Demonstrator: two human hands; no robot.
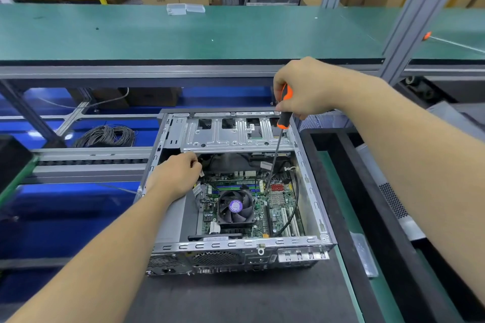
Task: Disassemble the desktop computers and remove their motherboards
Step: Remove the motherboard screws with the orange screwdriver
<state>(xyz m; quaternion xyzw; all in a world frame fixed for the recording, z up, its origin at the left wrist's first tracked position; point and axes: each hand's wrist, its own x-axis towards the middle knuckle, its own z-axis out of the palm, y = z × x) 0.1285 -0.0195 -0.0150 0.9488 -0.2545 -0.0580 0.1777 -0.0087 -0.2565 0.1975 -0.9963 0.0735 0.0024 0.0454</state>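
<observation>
The right hand is closing its fingers around the orange-and-black handle of a screwdriver, holding the tool nearly upright with the handle above the far right corner of the computer case. The long shaft is angling down into the case, and its tip is resting on or just above the motherboard near the red connectors, at the far right part of the board. Whether the tip is seated in a screw head is too small to tell.

The left hand is reaching into the far left side of the case, fingers curled and pinching a small white cable connector or tag beside the board's edge; the exact item is unclear. The motherboard is lying flat on the floor of the case, with the CPU fan at its centre and the drive cage spanning the far side of the case above it. A black cable is looping over the right side of the board.

Judged step: the board is not yet out, and mounting screws and cable connections are being released. The next move calls for keeping the shaft square to the screw, applying steady downward pressure while turning, and holding loose leads away from the board. The fan lead and the black cable probably need unplugging before the board can lift out of the case.
</observation>
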